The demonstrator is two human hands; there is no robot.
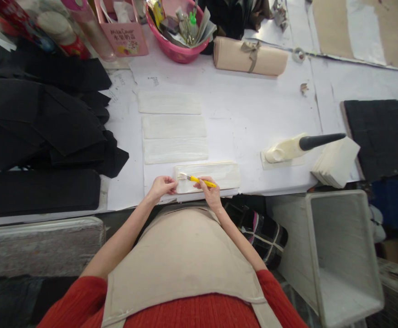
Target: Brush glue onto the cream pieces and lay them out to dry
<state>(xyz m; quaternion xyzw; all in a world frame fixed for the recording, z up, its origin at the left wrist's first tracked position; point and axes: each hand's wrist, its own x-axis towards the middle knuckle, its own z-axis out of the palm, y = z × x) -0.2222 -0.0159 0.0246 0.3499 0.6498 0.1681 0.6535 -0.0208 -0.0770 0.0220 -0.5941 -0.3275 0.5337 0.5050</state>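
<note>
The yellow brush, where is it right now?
In the head view, the yellow brush is just below the middle of the picture, in the person's right hand, with its bristles at the left end of the stacked white strips.

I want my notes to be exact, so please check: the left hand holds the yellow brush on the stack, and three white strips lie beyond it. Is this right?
Not quite: the head view shows the right hand holding the yellow brush on the stack. Three white strips do lie beyond it.
</note>
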